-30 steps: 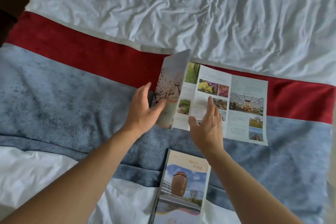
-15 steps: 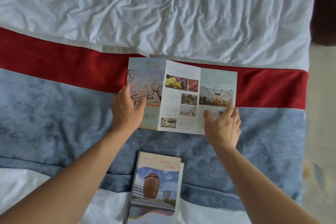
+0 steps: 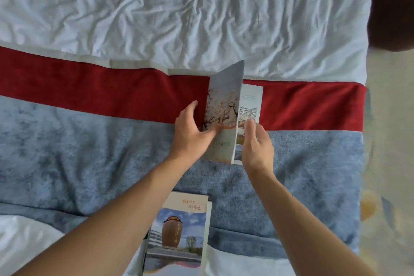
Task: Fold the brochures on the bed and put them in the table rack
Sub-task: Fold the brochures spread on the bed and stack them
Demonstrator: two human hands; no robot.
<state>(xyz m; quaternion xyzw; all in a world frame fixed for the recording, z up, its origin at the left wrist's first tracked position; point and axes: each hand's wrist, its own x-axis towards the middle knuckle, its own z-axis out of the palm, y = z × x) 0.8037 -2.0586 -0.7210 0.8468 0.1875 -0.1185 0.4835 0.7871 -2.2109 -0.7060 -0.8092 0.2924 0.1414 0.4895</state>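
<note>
A: Brochure (image 3: 224, 116) paper looks light and thin, stiff enough that its raised flap stands up without flopping. It lies across the red band (image 3: 89, 96) and the blue blanket (image 3: 78, 152) on the bed, just right of centre.

B: Who has it?

A: The left hand (image 3: 190, 134) does: thumb on the printed face of the flap near its lower part, the other fingers spread out toward eleven o'clock. Whether they reach behind the flap I cannot tell. The right hand (image 3: 257, 148) sits at three o'clock of the flap, fingers nearly straight and together, gripping nothing, fingertips close to the flat panel.

B: Where would you take hold?

A: By the free edge, I'd judge, then press along the crease. Glossy paper likely slides on itself, and the soft, fuzzy blanket gives under pressure, so a crisp fold may need a firm flat palm.

B: Anything else?

A: A second brochure (image 3: 179, 235) with a brown jar on its cover lies already folded at six o'clock, partly on the white sheet (image 3: 201, 6), which is badly wrinkled. No rack is in view.
</note>
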